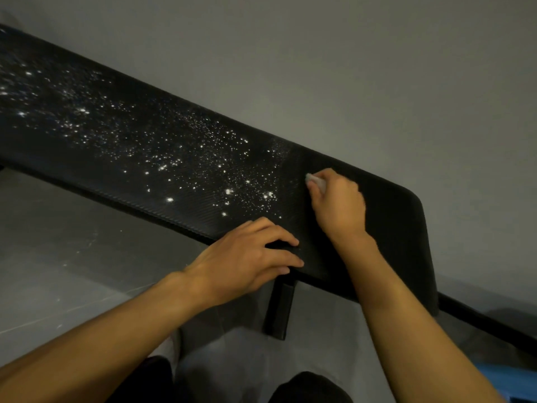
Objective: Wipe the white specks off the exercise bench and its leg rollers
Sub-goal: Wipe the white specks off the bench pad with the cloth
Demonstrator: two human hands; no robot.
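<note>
A long black padded exercise bench (392,228) runs from the upper left to the right. White specks (180,158) are scattered over its left and middle parts; the right end looks free of them. My right hand (338,206) grips a small pale wad of cloth (315,180) pressed on the pad at the edge of the specks. My left hand (247,257) rests on the bench's near edge with its fingers spread flat. No leg rollers are in view.
A black support post (279,309) drops from under the bench near my left hand. Grey floor (72,257) with faint white marks lies below, a grey wall (348,68) behind. A black frame bar (488,324) runs lower right. Something blue (511,382) sits at the bottom right corner.
</note>
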